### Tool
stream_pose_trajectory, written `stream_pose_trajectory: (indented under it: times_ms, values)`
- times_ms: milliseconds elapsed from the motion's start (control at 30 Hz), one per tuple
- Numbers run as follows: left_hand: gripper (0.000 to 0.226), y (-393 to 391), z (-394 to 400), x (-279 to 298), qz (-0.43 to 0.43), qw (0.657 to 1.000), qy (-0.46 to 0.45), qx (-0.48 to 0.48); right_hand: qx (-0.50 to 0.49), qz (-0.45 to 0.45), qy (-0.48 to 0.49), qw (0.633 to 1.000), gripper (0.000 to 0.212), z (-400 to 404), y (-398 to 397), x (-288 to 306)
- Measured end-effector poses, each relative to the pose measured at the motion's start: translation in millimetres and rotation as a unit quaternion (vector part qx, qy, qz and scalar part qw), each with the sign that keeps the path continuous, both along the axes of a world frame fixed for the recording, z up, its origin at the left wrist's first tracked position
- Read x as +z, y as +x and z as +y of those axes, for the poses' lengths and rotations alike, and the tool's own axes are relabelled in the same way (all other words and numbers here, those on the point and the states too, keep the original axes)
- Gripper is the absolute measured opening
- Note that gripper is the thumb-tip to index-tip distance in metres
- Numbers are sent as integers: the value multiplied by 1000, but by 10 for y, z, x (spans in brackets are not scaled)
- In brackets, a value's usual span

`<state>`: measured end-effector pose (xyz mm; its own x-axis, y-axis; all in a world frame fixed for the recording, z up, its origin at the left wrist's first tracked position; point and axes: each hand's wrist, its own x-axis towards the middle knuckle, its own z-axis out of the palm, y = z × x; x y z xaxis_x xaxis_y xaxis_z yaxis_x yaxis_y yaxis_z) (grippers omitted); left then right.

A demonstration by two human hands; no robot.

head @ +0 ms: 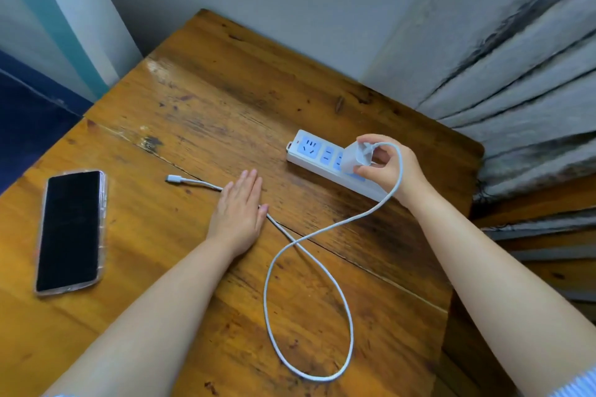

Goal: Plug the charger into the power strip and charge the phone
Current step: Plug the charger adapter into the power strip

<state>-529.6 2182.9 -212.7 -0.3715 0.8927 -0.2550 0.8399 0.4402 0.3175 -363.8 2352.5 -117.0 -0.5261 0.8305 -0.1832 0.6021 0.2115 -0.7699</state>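
My right hand (392,171) grips the white charger block (356,156) and holds it against the sockets of the white power strip (309,151), near the strip's middle. Whether its pins are in a socket is hidden. A white cable (309,300) runs from the block, loops over the table and passes under my left hand (240,213), which lies flat, palm down, on it. The cable's free plug (172,178) rests left of that hand. A black phone (69,230) in a clear case lies screen up at the table's left.
The worn wooden table (200,100) stands in a corner against a grey wall. Grey curtain folds (532,90) hang at the right, close behind the power strip. The table's left edge drops to a dark blue floor.
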Motion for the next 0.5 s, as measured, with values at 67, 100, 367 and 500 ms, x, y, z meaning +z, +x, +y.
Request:
stream_pose_trajectory:
  times_ms: [67,100,367,500]
  values:
    - [54,19,-27,-42,13,1000,6,1,-3,1,-3,1000,42,14,-3,-38]
    - [54,30,-38,-46,14,1000,10,0,-3,3,-3,1000,42,21,4,-44]
    - [55,46,-17,-35,18,1000,5,1,9,-33,13,999,44,66,-39,-24]
    - [55,43,-20,-23,19,1000,2,2,18,-58,18,998,46,60,-81,-20]
